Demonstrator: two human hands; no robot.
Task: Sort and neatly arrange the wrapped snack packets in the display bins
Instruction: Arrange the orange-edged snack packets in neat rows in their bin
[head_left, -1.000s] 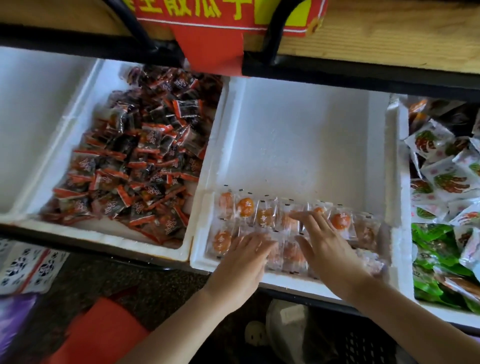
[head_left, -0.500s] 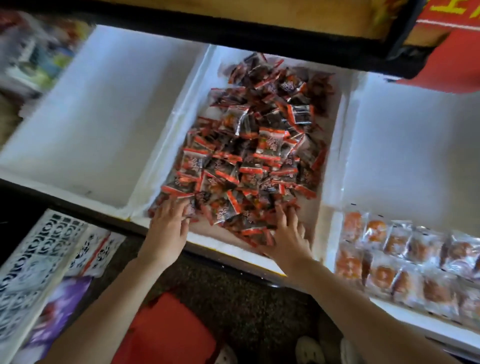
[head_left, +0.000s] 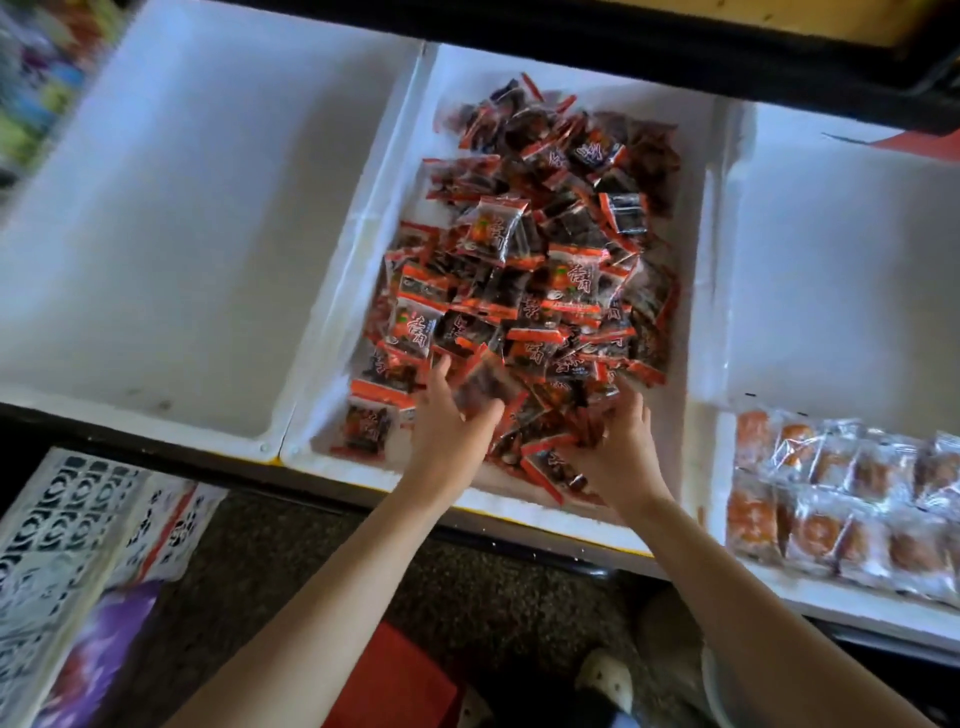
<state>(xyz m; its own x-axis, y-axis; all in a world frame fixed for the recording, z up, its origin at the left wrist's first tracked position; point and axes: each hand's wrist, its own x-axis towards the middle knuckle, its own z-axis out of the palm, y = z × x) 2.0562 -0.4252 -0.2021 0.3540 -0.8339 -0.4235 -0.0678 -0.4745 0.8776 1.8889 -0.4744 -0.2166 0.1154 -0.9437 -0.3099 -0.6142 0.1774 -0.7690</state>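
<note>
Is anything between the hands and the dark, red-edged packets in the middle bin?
Nothing visible does. The left hand and right hand both touch the packets at the near end of the middle bin; blur hides any grip.
</note>
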